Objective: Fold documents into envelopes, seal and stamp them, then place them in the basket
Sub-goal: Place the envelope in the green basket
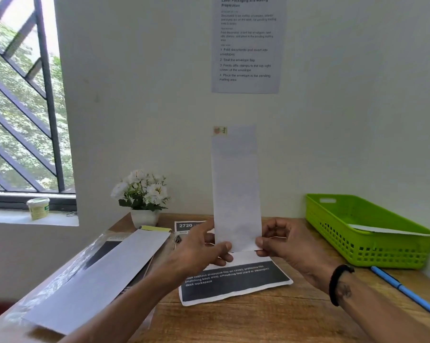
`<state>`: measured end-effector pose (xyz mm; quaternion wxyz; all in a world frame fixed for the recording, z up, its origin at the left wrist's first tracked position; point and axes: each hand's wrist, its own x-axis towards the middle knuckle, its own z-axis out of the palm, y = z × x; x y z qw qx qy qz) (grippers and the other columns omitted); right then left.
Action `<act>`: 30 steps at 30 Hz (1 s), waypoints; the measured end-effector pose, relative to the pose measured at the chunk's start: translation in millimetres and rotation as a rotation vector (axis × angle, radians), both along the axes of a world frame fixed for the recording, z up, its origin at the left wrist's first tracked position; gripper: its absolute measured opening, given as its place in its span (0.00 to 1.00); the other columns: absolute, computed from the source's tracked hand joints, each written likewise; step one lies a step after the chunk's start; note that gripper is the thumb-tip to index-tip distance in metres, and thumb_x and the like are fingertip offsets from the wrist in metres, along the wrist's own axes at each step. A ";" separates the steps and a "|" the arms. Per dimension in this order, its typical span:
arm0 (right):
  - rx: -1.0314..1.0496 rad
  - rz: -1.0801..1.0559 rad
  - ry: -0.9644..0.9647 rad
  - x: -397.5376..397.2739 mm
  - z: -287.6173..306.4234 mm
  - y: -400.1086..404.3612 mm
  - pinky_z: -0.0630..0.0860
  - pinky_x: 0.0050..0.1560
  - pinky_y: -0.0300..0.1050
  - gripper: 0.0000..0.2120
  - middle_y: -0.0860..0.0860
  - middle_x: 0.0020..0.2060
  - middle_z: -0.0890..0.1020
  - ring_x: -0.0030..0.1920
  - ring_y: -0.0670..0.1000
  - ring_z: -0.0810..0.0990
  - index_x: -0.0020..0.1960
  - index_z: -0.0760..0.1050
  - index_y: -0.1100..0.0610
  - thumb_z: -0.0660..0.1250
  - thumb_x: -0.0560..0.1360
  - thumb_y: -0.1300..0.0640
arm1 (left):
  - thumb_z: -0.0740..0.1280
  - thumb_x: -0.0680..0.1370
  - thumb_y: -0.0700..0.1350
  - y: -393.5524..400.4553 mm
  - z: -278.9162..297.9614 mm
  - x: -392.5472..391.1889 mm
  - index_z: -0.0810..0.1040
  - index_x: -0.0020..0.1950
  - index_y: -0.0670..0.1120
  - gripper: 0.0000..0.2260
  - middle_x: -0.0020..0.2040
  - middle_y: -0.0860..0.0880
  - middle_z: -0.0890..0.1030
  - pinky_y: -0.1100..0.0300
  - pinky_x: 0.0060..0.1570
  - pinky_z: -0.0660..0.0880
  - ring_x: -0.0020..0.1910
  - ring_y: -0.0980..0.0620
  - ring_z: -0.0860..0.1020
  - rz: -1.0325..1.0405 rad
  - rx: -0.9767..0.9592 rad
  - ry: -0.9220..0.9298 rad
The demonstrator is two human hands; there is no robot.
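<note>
A long white envelope (236, 189) stands upright in the air over the desk, with a small stamp (220, 130) at its top left corner. My left hand (206, 246) pinches its lower left edge and my right hand (280, 240) pinches its lower right edge. The green basket (332, 219) sits at the right of the desk with a white envelope (382, 230) lying in it. A printed document (233, 280) with a dark band lies flat under my hands.
Another white envelope (97, 276) lies on a clear plastic sleeve at the left. A pot of white flowers (142, 194) stands at the back of the wooden desk (258, 318). A blue pen (407, 290) lies in front of the basket. An instruction sheet (246, 43) hangs on the wall.
</note>
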<state>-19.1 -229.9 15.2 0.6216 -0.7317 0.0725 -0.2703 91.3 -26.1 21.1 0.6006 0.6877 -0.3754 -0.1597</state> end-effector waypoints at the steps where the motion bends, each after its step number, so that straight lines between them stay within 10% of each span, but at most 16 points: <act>1: -0.005 -0.004 -0.005 -0.1 0.5 0.0 0.85 0.48 0.53 0.07 0.61 0.43 0.85 0.43 0.56 0.86 0.46 0.81 0.66 0.78 0.71 0.70 | 0.70 0.81 0.35 -0.2 -0.4 0.8 0.77 0.63 0.49 0.14 0.51 0.41 0.87 0.53 0.49 0.85 0.44 0.47 0.87 0.002 -0.004 0.003; 30: -0.069 -0.412 -0.057 -149.3 66.8 -72.7 0.86 0.45 0.49 0.08 0.67 0.47 0.85 0.41 0.59 0.86 0.50 0.80 0.68 0.75 0.72 0.73 | 0.79 0.75 0.42 -122.2 48.9 -75.1 0.82 0.58 0.49 0.14 0.40 0.44 0.88 0.48 0.50 0.85 0.43 0.43 0.87 -0.037 -0.138 -0.241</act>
